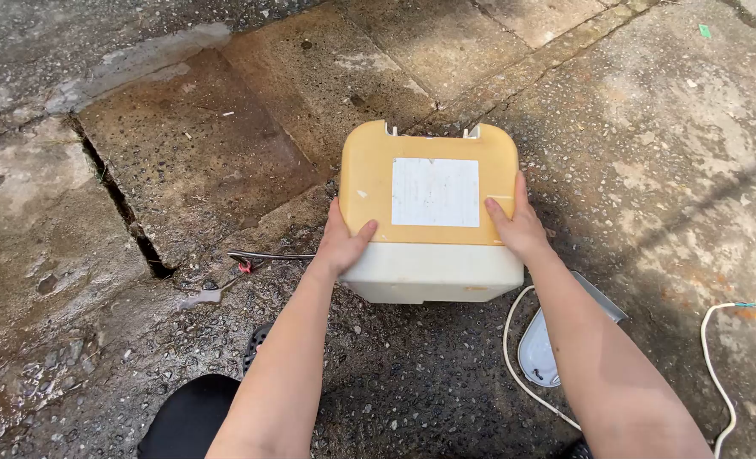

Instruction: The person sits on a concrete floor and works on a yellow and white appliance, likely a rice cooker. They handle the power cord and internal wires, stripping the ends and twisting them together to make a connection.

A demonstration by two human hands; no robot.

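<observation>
We are gripping the yellowed plastic box [433, 212] with our left hand [341, 242] and right hand [518, 228] clasping its sides, its closed shell hiding any contents, on the wet stone pavement [182, 144] near a white cord [514, 357].

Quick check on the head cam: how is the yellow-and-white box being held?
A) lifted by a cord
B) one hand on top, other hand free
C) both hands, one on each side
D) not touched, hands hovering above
C: the left hand grips the left edge of the yellow-and-white box and the right hand presses its right edge, thumbs on the yellow face; the white cord lies on the ground beside it.
</observation>
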